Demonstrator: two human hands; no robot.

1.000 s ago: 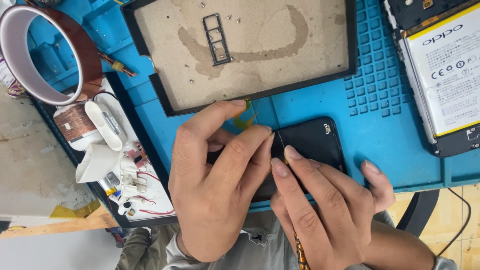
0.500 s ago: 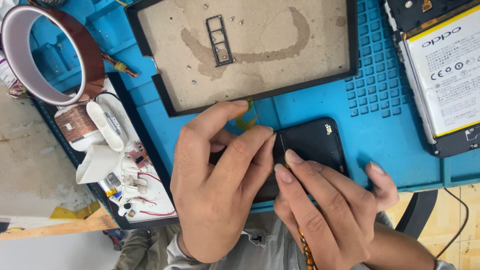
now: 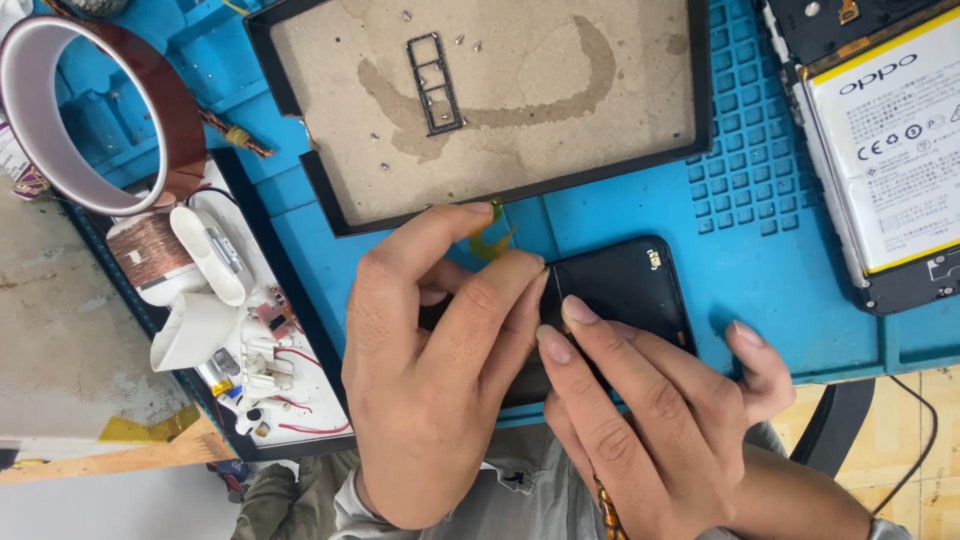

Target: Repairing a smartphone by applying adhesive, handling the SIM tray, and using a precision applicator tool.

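A black phone part (image 3: 625,290) lies on the blue work mat (image 3: 780,250) near its front edge. My left hand (image 3: 430,370) covers its left half, with the fingers curled over the top and the fingertips pressed on its surface. My right hand (image 3: 640,420) rests on its lower right, two fingertips meeting the left hand's fingertips at the middle of the part. A small yellow-green piece (image 3: 490,240) shows just above the left index finger. What lies under the fingers is hidden.
A black-framed tray (image 3: 690,100) with a sandy pad holds a card tray frame (image 3: 435,85) and tiny screws. An opened phone with its battery (image 3: 885,140) lies at the right. A tape roll (image 3: 90,110), a copper coil (image 3: 150,250) and small parts sit at the left.
Both hands have stayed on the black part; the fingertips have shifted only slightly. The view has moved a little.
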